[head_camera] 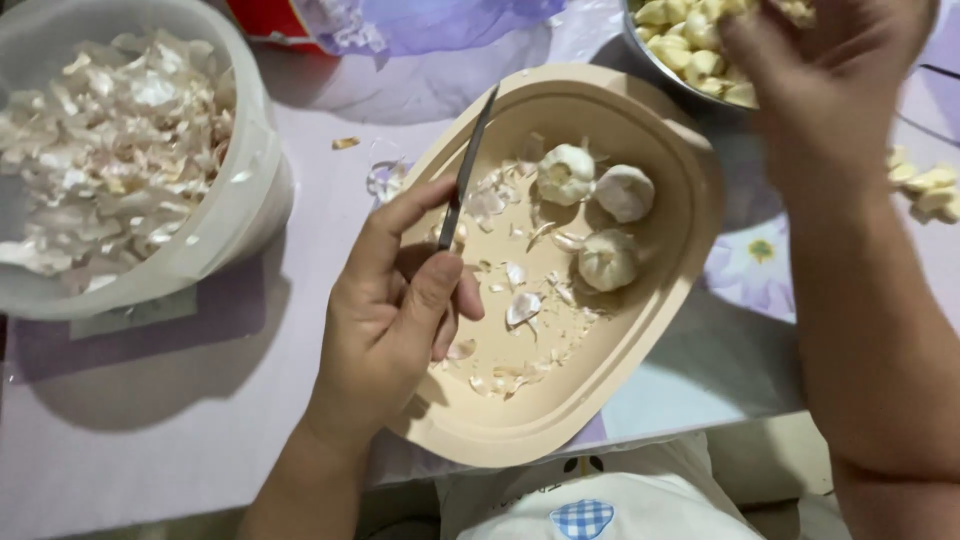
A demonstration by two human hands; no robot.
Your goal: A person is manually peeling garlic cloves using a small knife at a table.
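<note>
From the head view, I see my left hand [395, 300] in the centre of the frame, fingers curled around the handle of a thin knife [468, 165]. Its dark blade points up and slightly right, over the left rim of a beige oval tray [690, 215]. The hand rests over the tray's lower left edge.

Inside the tray lie three whole garlic bulbs [566, 174], clustered in the upper middle of the dish, close to one another. Loose papery skins [522, 306] are scattered across the tray floor below and left of the bulbs.

My right hand [825, 60] is at the upper right of the frame, reaching into a metal bowl [650, 58] filled with peeled garlic cloves [685, 45]. The fingers are bent down among the cloves, but I cannot tell whether they are closed on any. The forearm runs down the right edge of the frame.

At the upper left stands a translucent plastic tub [250, 190] heaped with white garlic peelings [110, 150]. A few more peeled cloves [925, 180] sit on the tabletop [150, 420] at the far right edge, beside the right wrist. The tabletop has a pale lilac covering with a flower print [755, 262] visible between the tray and the right arm. A single scrap of skin [345, 143] lies between tub and tray.
</note>
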